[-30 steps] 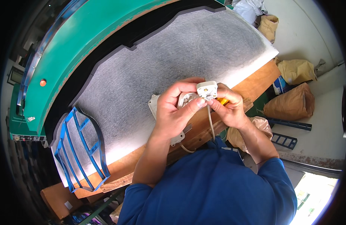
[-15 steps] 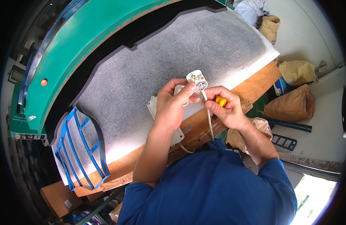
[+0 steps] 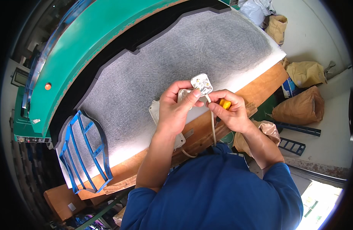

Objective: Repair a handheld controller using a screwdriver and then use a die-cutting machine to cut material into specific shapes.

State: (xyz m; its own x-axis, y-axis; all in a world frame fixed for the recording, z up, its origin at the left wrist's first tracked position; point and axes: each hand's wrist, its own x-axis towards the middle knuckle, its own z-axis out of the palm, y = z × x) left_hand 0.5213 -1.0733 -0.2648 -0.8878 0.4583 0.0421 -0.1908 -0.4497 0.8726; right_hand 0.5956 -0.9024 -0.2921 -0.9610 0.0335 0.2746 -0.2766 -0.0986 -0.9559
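Observation:
My left hand (image 3: 175,109) grips a white electrical plug (image 3: 203,82) between thumb and fingers. The plug's inner side faces up, and brass-coloured terminals show in it. A white cable (image 3: 213,128) runs from the plug's lower edge down toward my body, and my right hand (image 3: 232,113) pinches it close to the plug. Tucked in the same right hand is a screwdriver with a yellow handle (image 3: 224,104); its tip is hidden. Under my left forearm lies a white power strip (image 3: 155,110), partly covered by the arm.
A grey felt-like sheet (image 3: 146,65) covers the wooden bench (image 3: 262,84). Blue slatted metal frame (image 3: 86,149) stands at the bench's left end. Behind is a green machine (image 3: 84,42) with a black edge. Paper sacks (image 3: 301,107) and blue metal pieces (image 3: 293,145) lie at the right.
The plug has tilted and sits slightly lower in my left hand. Both hands keep nearly the same place. The whole view has shifted a little.

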